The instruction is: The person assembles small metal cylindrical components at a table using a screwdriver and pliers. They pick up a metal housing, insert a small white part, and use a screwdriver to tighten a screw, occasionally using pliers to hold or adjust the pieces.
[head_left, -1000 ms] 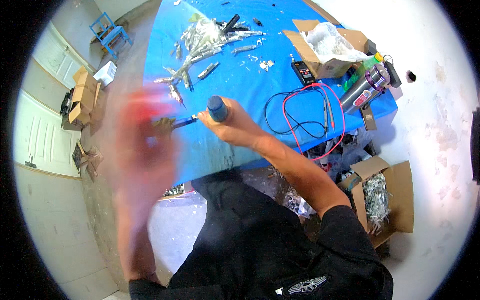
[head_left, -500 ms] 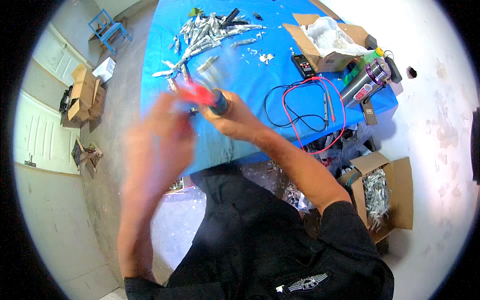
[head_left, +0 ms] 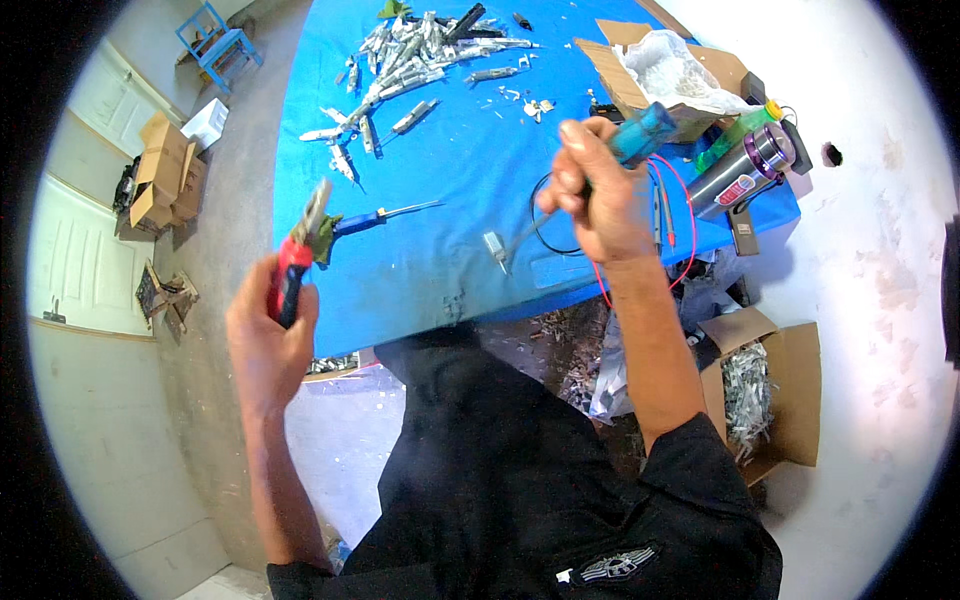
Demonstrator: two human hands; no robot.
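Note:
My left hand (head_left: 268,335) is wrapped round red-and-black pliers (head_left: 293,262), whose metal jaws point up past the table's left edge. My right hand (head_left: 605,195) is closed on a screwdriver (head_left: 640,138) with a teal handle. Its blurred shaft slants down and left toward a small silver-white part (head_left: 495,250) on the blue cloth; whether they touch I cannot tell. Another screwdriver (head_left: 362,221) with a blue handle lies between my hands, beside a crumpled green thing (head_left: 325,240). Farther off, many similar silver parts (head_left: 405,70) are heaped, with several strays on the near side.
At the back right an open carton (head_left: 610,75) holds a clear plastic bag. A steel flask (head_left: 745,170), a green bottle (head_left: 735,130) and red and black test leads (head_left: 685,262) lie near the right edge. Below stands a carton of scraps (head_left: 790,400).
My hands have moved apart: the left, with the pliers, down and left; the right, with the screwdriver, up and right. The small part and the blue-handled screwdriver now show on the cloth.

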